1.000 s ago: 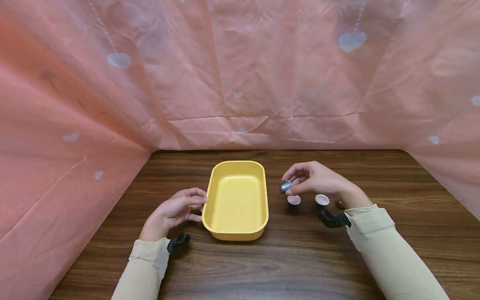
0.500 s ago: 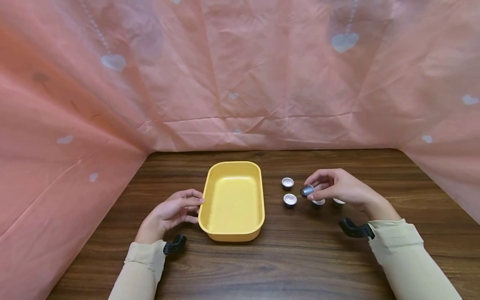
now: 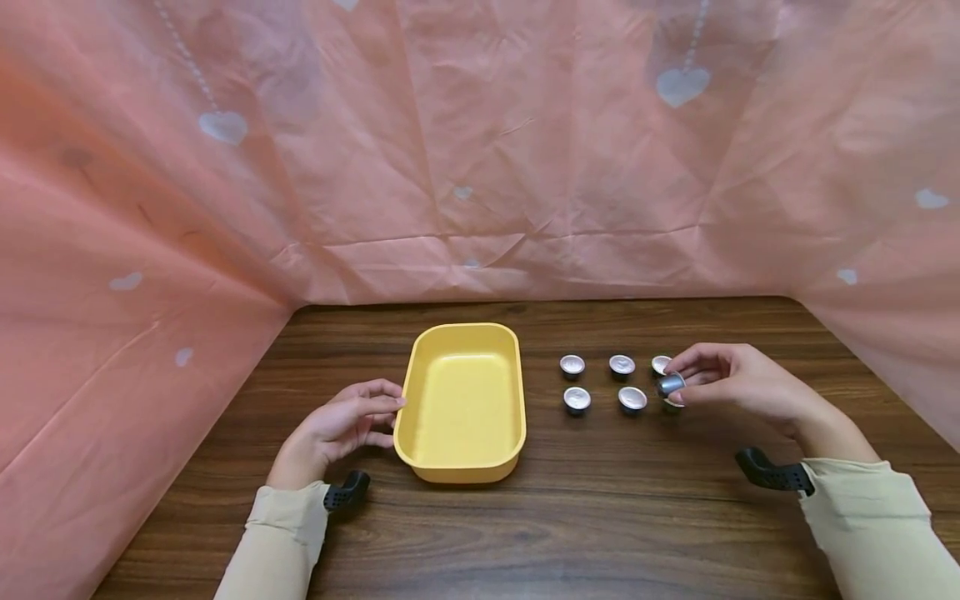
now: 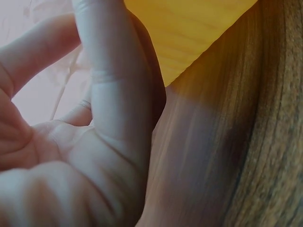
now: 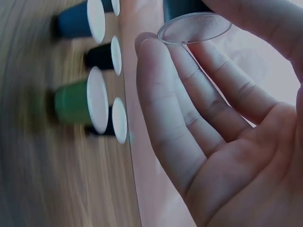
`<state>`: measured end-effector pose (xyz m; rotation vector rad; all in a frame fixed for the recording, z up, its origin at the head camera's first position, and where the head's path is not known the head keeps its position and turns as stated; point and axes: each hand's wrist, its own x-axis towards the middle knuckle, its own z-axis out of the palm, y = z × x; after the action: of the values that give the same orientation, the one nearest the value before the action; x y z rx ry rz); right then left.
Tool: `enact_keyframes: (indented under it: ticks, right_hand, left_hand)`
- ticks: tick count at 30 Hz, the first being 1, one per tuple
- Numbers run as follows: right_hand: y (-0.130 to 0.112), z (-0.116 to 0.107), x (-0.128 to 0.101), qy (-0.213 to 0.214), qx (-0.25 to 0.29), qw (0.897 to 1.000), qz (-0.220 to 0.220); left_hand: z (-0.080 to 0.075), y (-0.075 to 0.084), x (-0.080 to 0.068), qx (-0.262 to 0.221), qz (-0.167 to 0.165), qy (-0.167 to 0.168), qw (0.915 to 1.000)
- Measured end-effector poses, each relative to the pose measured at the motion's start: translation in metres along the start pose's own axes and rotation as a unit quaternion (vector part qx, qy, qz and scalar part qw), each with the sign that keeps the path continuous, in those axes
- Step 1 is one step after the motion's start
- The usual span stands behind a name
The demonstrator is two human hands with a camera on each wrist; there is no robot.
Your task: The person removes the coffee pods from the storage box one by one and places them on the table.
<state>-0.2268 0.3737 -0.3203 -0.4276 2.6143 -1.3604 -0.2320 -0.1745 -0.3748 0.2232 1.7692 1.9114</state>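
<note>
Right hand [image 3: 738, 385] pinches a small dark metal capsule with a foil-sealed rim [image 3: 671, 384] between thumb and fingertips, held tilted just above the right end of the capsule rows on the wooden table [image 3: 600, 517]. Right wrist view shows the capsule's foil face [image 5: 195, 27] against the fingertips [image 5: 156, 52], remaining fingers loosely extended, palm open.

Handling, my read: capsule looks light, thin-walled aluminium. Rigid enough for a light pinch, but it would dent if squeezed hard, and the foil lid could puncture. Smooth tapered body is probably slippery; best grip is on the sidewall just under the flanged rim, or across the rim itself.

Other foil-topped capsules [image 3: 632, 399] stand in two rows right of the tray, toward the back half of the table, just beside each other but apart. At least five are visible; one under the hand is partly hidden.

Left hand [image 3: 341, 425] rests on the table, fingers loosely curled, fingertips touching the left wall of the yellow rectangular plastic tray [image 3: 420, 392]. It's not gripping anything. Tray sits mid-table, nothing in it.

Backdrop is a pink sheet with pale hearts [image 3: 225, 125].
</note>
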Motion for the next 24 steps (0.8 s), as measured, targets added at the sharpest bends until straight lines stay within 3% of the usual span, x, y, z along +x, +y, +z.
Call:
enact_keyframes:
  ticks: [7,14,24]
  right_hand:
    - [-0.001,-0.002,-0.012,0.007,-0.089,0.996,-0.001]
    - [-0.010,0.011,-0.013,0.013,-0.208,0.978,-0.030]
    - [-0.007,0.028,-0.015,-0.020,-0.261,0.963,-0.056]
  left_hand:
    - [0.000,0.001,-0.001,0.003,-0.006,0.002,1.0000]
    - [0.000,0.003,-0.001,0.002,-0.012,0.008,0.9999]
    - [0.001,0.003,-0.001,0.005,-0.011,0.006,0.9999]
